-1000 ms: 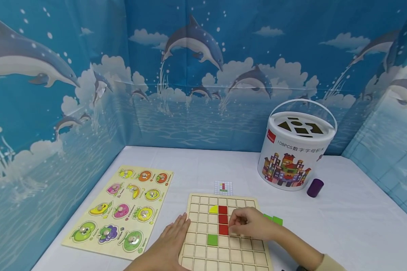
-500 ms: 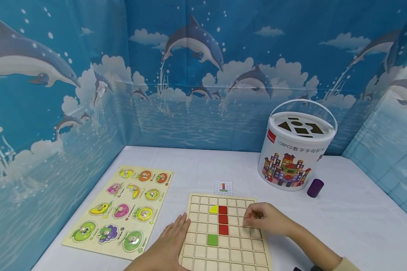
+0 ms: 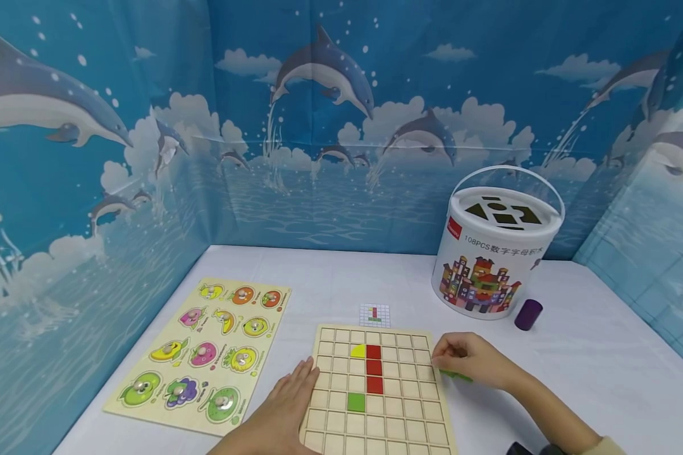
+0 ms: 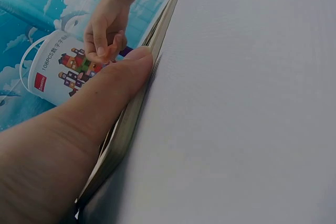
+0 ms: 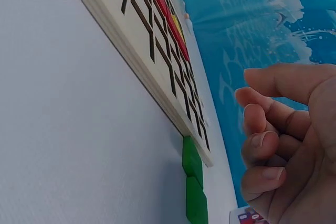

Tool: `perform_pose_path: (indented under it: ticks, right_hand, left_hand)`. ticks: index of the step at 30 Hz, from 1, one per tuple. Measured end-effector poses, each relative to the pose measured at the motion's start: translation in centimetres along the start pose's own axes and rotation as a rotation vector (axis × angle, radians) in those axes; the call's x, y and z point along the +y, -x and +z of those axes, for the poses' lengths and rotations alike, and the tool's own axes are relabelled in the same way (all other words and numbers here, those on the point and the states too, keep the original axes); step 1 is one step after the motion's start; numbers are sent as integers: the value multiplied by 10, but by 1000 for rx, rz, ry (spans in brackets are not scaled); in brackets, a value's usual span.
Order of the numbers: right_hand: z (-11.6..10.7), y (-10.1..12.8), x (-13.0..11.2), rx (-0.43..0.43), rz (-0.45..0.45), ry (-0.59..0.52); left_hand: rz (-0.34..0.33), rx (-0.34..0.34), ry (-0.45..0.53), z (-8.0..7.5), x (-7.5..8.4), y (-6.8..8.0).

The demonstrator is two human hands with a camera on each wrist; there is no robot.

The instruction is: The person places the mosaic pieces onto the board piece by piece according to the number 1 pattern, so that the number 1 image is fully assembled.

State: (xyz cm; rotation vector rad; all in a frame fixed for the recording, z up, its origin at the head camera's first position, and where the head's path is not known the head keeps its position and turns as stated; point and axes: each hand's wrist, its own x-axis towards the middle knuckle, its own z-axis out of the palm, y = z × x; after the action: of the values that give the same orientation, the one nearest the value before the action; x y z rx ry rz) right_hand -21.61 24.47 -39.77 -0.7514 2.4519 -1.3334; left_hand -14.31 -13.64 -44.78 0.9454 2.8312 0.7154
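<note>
1. The grid board holds three red tiles, one yellow tile and one green tile; two green blocks lie on the worktop just beside its right edge.
2. The right hand has left the board for those blocks, fingers curled, apparently holding nothing.
3. The left hand stays flat, fingers together, on the board's left edge.
4. Nearby: a fruit puzzle, a pattern card, a bucket, a purple cylinder.
</note>
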Motion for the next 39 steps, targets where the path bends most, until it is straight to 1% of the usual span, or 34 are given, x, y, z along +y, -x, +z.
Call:
perform_pose_path:
  ticks: [8,17,22,26,32,36,39]
  right_hand:
    - [-14,5,12,33,55,-3]
    - [-24,11,22,69,156,27]
    - [-27,12,30,86,208,8]
    - [-27,12,36,91,209,13]
    - [-26,13,43,110,234,100]
    - [-25,12,47,97,220,124]
    - [-25,12,48,82,204,117]
  left_hand:
    - [5,-6,15,-1,0,0]
    - [6,-10,26,-2,0,0]
    - [4,-8,16,-1,0,0]
    - [-3,-8,11,-1,1,0]
    - [-10,-10,5,-1,1,-1]
    - [-14,-13,11,-1,1,0]
    - [-13,-16,16,-1,1,0]
